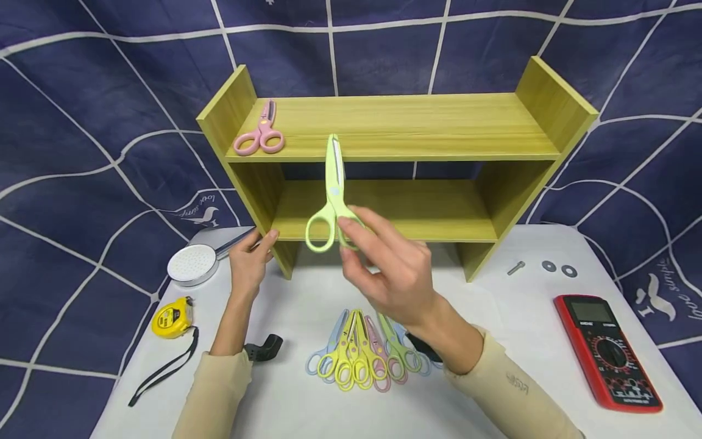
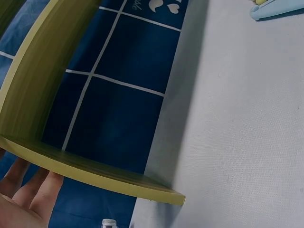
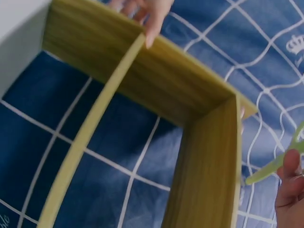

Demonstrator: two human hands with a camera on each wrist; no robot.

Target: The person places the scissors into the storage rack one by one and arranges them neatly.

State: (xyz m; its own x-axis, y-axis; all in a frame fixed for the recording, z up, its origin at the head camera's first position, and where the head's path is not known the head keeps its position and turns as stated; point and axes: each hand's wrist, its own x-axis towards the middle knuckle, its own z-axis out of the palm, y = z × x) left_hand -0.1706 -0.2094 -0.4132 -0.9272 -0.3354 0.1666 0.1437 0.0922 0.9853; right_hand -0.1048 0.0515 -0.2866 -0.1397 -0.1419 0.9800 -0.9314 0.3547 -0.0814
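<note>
My right hand [image 1: 397,268] pinches light green scissors [image 1: 335,189] by one finger loop, blades upward, in front of the wooden shelf [image 1: 406,128]. In the right wrist view the green scissors [image 3: 266,172] show only in part at the right edge. My left hand [image 1: 248,265] grips the shelf's left side panel, thumb at the front edge; in the left wrist view its fingers [image 2: 45,194] lie against the panel's outer face. Pink scissors [image 1: 265,126] lie at the left end of the upper board. Several blue, yellow, pink and green scissors [image 1: 345,347] lie bunched on the table.
On the left are a shower head [image 1: 192,263], a yellow tape measure [image 1: 172,318] with a black strap, and a black curved piece [image 1: 269,347]. At right lie a bolt [image 1: 516,267], two washers [image 1: 568,271] and a red multimeter [image 1: 609,353]. Blue cloth [image 1: 384,55] hangs behind.
</note>
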